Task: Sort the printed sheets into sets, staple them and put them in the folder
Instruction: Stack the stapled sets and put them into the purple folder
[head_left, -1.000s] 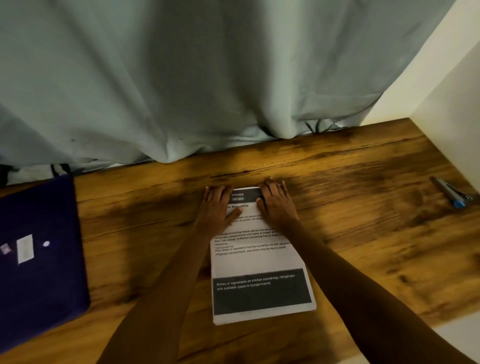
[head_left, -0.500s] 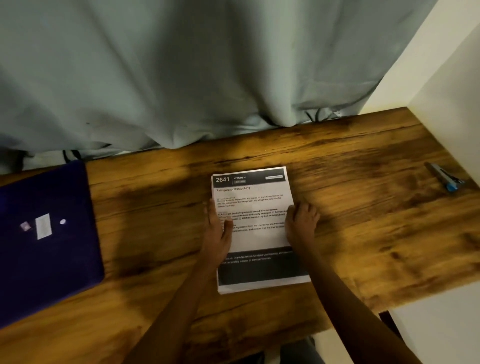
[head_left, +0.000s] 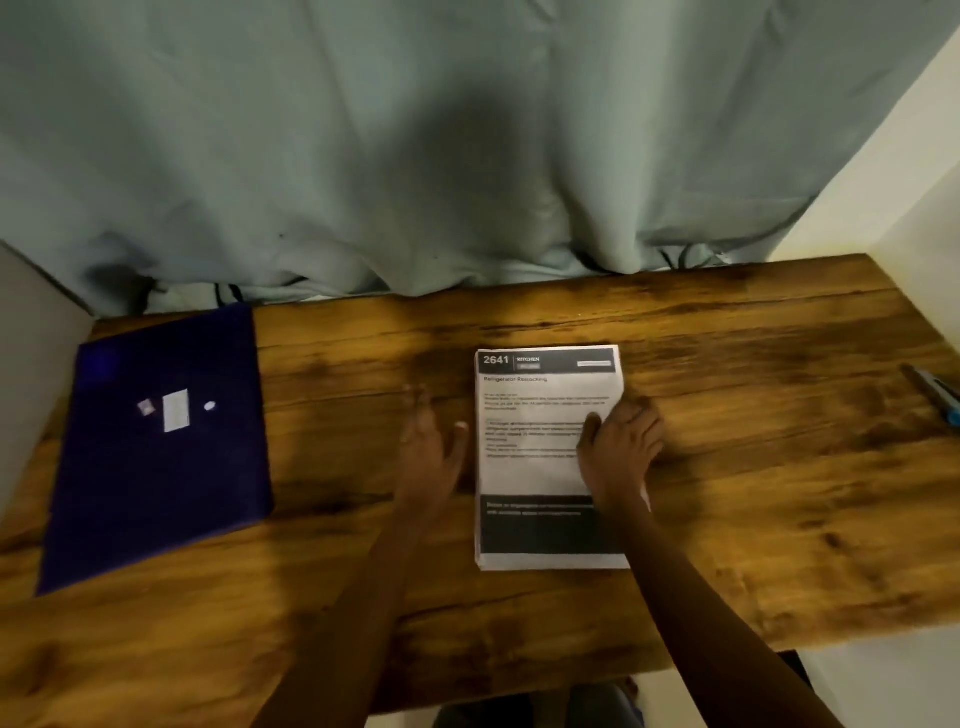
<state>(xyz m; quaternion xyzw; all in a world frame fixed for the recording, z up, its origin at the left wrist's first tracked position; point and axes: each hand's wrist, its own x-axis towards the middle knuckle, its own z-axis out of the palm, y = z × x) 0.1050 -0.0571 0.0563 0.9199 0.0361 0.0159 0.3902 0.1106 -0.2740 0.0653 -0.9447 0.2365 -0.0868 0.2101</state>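
Observation:
A stack of printed sheets (head_left: 540, 415) lies flat on the wooden desk (head_left: 753, 493), its top page headed "2641 KITCHEN". My right hand (head_left: 618, 447) rests on the stack's right edge, fingers bent, thumb on the page. Just left of the stack, my left hand (head_left: 431, 441) lies flat on the bare wood, fingers spread, holding nothing. A dark purple folder (head_left: 156, 457) lies closed at the desk's left end, with a small white label on its cover. A grey and blue stapler (head_left: 935, 395) sits at the far right edge.
A pale green curtain (head_left: 415, 156) hangs along the back of the desk. White walls close in on the right and at the far left. Bare wood lies between folder and sheets, and between sheets and stapler.
Both hands slid from the top of the stack down its sides. My left hand has now come off the paper onto the wood. The view has shifted, showing more of the folder.

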